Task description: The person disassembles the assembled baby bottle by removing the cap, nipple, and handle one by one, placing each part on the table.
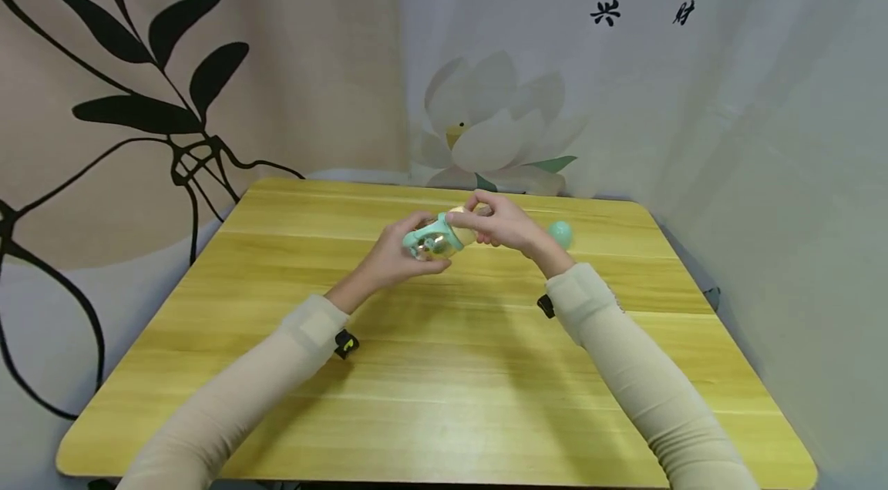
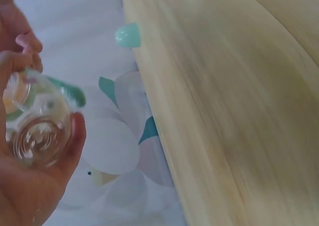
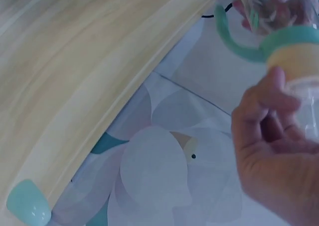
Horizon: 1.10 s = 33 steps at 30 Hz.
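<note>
A clear baby bottle (image 1: pixel 437 241) with a mint green handle (image 3: pixel 239 49) and a cream collar (image 3: pixel 291 59) is held tilted above the table. My left hand (image 1: pixel 397 255) grips its clear body from below and the side, fingers and thumb curled round it. At the collar end, my right hand (image 1: pixel 512 226) pinches the top with thumb and fingertips. A translucent part shows below the collar in the right wrist view, partly covered by the fingers. The bottle's base faces the left wrist view. Past my right hand, a mint green dome-shaped cap (image 1: pixel 560 234) stands on the table.
The yellow wood-grain table (image 1: pixel 444 397) has rounded corners and spreads under both arms. Its far edge meets a hanging curtain (image 1: pixel 333 51) printed with dark leaves, a pale flower and characters. Black wrist cameras (image 1: pixel 346 344) are strapped at both cuffs.
</note>
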### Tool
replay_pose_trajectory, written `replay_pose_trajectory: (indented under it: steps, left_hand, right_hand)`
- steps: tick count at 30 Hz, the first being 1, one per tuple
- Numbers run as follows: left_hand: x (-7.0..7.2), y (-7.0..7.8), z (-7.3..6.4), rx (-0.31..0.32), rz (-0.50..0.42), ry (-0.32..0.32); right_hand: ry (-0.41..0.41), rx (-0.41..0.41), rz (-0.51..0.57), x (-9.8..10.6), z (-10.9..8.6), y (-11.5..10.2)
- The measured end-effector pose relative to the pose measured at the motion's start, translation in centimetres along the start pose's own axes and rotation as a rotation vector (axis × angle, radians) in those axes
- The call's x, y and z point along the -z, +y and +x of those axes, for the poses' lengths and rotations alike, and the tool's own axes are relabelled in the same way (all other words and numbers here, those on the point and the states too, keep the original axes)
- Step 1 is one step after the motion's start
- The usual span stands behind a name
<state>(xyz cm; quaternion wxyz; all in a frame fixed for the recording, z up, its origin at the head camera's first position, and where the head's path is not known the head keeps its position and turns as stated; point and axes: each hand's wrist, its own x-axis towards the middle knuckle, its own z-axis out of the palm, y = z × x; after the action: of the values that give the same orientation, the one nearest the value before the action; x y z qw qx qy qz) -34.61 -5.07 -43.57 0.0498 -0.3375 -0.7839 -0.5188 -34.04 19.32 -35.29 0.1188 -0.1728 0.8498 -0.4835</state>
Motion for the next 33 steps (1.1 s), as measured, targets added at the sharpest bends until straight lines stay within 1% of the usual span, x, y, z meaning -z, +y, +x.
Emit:
replay_pose_trajectory:
  steps: [2, 4, 7, 10, 12, 15, 19, 22, 25, 30, 33]
  left_hand:
    - [0.3, 0.1, -0.3, 0.057, -0.082, -0.028]
    - [0.6, 0.1, -0.5, 0.110, -0.137, -0.067]
    - [1.1, 0.1, -0.7, 0.159, -0.196, -0.135]
    - [1.6, 0.0, -0.6, 0.177, -0.239, -0.194]
    - [1.9, 0.0, -0.5, 0.174, -0.246, -0.214]
    - [2.0, 0.0, -0.5, 0.180, -0.241, -0.227]
    - [1.9, 0.0, -0.3, 0.179, -0.234, -0.234]
    - [1.8, -0.3, -0.1, 0.161, -0.226, -0.237]
    - [1.8, -0.7, 0.2, 0.154, -0.211, -0.227]
    - [1.9, -0.7, 0.1, 0.163, -0.207, -0.198]
    - [1.8, -0.6, 0.1, 0.158, -0.205, -0.174]
  right_hand:
    - [-0.039, 0.032, -0.013, 0.1, 0.1, -0.1]
    - [-0.081, 0.069, -0.041, 0.3, 0.1, -0.3]
    - [-0.145, 0.146, -0.072, 0.7, 0.0, -0.4]
    - [-0.193, 0.228, -0.063, 1.0, 0.0, -0.6]
    - [-0.206, 0.268, -0.058, 1.1, 0.1, -0.6]
    - [-0.207, 0.293, -0.065, 1.0, 0.1, -0.6]
    - [-0.184, 0.277, -0.073, 1.0, 0.0, -0.4]
    - [-0.156, 0.246, -0.035, 0.9, 0.0, -0.1]
    - [-0.126, 0.198, 0.007, 0.7, -0.1, 0.1]
    - [-0.049, 0.119, 0.012, 0.7, -0.2, 0.2]
    - [0.013, 0.066, -0.004, 0.7, -0.4, 0.2]
